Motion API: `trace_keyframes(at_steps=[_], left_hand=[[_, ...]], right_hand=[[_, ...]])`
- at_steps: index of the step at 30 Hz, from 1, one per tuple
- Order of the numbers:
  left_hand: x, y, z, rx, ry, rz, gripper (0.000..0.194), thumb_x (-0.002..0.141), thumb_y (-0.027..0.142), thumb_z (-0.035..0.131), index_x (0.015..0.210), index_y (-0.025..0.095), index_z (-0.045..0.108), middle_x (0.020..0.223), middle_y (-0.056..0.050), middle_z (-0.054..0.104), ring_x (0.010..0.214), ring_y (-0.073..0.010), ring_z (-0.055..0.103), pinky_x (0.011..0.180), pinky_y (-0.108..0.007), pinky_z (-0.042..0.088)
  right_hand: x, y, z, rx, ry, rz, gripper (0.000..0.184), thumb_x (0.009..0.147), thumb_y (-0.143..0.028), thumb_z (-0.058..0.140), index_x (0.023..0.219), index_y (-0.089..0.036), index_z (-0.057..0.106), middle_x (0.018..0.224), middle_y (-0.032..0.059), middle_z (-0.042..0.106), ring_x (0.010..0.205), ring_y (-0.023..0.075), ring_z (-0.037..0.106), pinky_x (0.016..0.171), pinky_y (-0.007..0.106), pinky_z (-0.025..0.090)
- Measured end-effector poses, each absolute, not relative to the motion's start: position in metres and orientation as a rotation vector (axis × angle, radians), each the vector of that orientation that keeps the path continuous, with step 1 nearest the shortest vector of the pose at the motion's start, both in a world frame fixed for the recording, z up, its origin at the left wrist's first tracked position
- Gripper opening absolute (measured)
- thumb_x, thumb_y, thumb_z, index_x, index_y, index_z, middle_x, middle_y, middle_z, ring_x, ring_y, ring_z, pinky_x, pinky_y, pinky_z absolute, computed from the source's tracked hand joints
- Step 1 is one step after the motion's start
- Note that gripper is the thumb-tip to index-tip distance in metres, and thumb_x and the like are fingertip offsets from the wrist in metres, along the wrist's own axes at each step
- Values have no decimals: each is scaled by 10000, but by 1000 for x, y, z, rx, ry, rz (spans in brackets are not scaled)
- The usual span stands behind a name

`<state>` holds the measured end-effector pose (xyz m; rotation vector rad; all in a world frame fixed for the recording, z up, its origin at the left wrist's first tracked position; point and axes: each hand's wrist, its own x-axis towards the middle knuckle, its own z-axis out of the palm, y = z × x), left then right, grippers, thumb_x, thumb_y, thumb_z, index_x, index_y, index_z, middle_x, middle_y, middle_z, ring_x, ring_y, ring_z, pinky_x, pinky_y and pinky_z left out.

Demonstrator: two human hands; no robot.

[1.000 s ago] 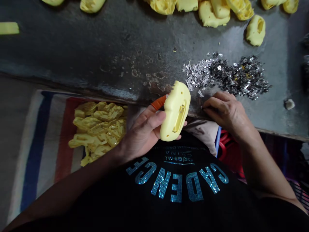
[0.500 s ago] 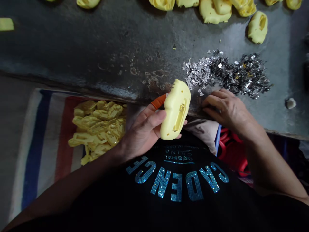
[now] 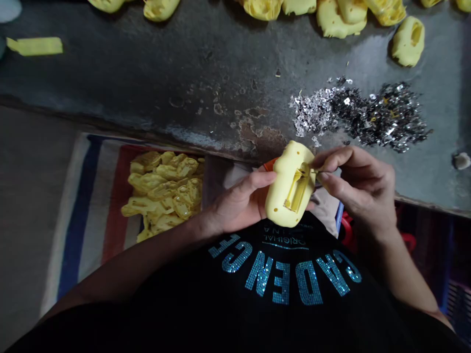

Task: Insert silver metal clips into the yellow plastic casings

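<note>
My left hand (image 3: 245, 198) grips a yellow plastic shell (image 3: 282, 196), thumb on the near face and fingers behind it. An orange finger cover (image 3: 270, 164) shows on one finger. The shell has small round holes and a long recessed compartment, which faces me. At the shell's right edge, beside the upper end of that compartment, my right hand (image 3: 358, 184) pinches a small thin metal piece (image 3: 324, 171). Its exact shape is too small to make out. Just beyond that hand, a heap of small shiny metal clips (image 3: 320, 110) lies on the dark table.
Several yellow shells (image 3: 340, 19) lie along the table's (image 3: 147, 73) far side. A yellow strip (image 3: 37, 45) is at the far left. Below the table edge, yellow plastic parts (image 3: 165, 189) are piled on a striped sheet (image 3: 93, 196). Red items (image 3: 346, 230) sit below right.
My right hand has lifted from the table edge by the clips to the shell, with a small metal piece pinched in it. The shell has turned more toward me. The view has shifted left.
</note>
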<state>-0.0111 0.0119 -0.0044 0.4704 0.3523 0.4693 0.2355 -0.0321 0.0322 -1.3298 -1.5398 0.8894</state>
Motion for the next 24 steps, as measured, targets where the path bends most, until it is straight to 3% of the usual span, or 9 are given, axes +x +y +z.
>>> trace_keyframes(at_steps=[4, 7, 12, 17, 24], left_hand=[[-11, 10, -2, 466, 337, 444, 887, 996, 652, 845, 1742, 241, 596, 1460, -172, 880, 1277, -435, 878, 751, -394, 729], [-13, 9, -4, 465, 322, 382, 954, 981, 727, 833, 1771, 260, 570, 1446, -175, 883, 1268, -448, 882, 782, -418, 737], [-12, 8, -6, 466, 294, 363, 978, 1002, 741, 802, 1819, 284, 521, 1425, -158, 891, 1255, -445, 887, 927, -528, 761], [-10, 5, -3, 461, 315, 380, 976, 1004, 729, 813, 1825, 296, 509, 1484, -159, 869, 1324, -457, 861, 944, -532, 762], [-7, -1, -10, 482, 379, 489, 913, 995, 671, 869, 1784, 335, 553, 1531, -137, 849, 1289, -411, 876, 920, -484, 759]], right_hand=[[223, -28, 30, -1294, -1560, 841, 98, 1118, -304, 735, 1023, -291, 722, 1462, 129, 824, 1369, 369, 789, 1159, 638, 655], [224, -26, 28, -1362, -1682, 774, 76, 1108, -244, 697, 1071, -284, 749, 1633, 158, 754, 1540, 414, 713, 1217, 706, 622], [222, -25, 27, -1369, -1718, 807, 75, 1102, -232, 712, 1071, -289, 748, 1676, 147, 744, 1580, 409, 694, 1217, 691, 623], [219, -27, 31, -1325, -1664, 870, 87, 1111, -261, 711, 1032, -298, 709, 1669, 128, 753, 1592, 389, 681, 1273, 697, 572], [222, -25, 44, -1407, -1845, 681, 166, 1145, -378, 691, 1001, -297, 711, 1575, 123, 794, 1510, 410, 703, 1249, 701, 551]])
